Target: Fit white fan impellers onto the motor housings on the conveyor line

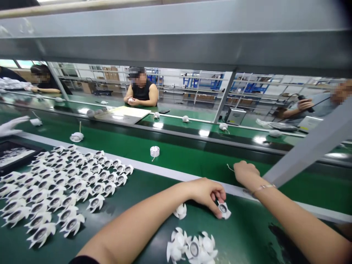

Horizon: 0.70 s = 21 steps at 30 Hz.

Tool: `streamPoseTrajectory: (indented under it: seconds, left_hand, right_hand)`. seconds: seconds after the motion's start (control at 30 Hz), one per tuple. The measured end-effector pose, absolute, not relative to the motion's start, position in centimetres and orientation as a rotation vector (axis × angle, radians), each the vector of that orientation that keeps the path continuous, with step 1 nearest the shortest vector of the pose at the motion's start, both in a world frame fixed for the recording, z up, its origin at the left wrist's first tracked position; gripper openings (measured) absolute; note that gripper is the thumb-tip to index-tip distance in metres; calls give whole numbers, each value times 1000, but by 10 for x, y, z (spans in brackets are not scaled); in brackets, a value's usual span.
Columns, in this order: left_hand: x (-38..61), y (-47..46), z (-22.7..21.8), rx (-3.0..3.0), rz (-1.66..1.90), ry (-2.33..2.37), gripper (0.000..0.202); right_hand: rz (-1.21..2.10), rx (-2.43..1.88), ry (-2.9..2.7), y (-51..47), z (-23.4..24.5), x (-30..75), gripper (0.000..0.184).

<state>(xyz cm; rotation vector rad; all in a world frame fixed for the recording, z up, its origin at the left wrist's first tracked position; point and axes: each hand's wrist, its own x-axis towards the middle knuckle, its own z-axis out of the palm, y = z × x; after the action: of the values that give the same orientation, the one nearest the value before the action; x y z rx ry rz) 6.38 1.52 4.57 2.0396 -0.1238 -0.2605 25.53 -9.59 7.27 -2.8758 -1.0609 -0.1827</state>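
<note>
My left hand (210, 194) is closed on a small white fan impeller (224, 211) with a dark round centre, pinched between thumb and fingers above the green worktop. Over the green belt, my right hand (246, 171) has its fingers curled. Its back hides most of what it holds; only a thin white wire (230, 168) sticks out on the left. A loose impeller (180, 211) lies under my left wrist. Nearer to me is a small pile of impellers (194, 248). Many more impellers (68, 183) stand in rows on the left.
A round white part with a wire (154, 151) and another one (76, 136) sit on the belt. A slanted grey post (308, 146) rises beside my right hand. At the left edge are a black tray (16, 156) and a gloved hand (12, 126). Co-workers sit across the line.
</note>
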Motion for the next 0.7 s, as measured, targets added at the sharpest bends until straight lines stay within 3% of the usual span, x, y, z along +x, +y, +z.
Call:
streamPoseTrajectory:
  seconds: [0.1, 0.23, 0.47, 0.7]
  left_hand:
    - [65, 15, 47, 2009, -258, -147, 64]
    - [67, 19, 49, 1916, -261, -122, 60]
    - [71, 25, 47, 1748, -298, -83, 55]
    - [72, 27, 52, 1669, -289, 5, 47]
  right_hand:
    - [-182, -2824, -1276, -129, 77, 239, 25]
    - [-212, -2313, -1367, -171, 72, 216, 45]
    - [53, -2044, -1157, -206, 37, 206, 36]
    - [146, -1822, -1016, -215, 56, 185, 23]
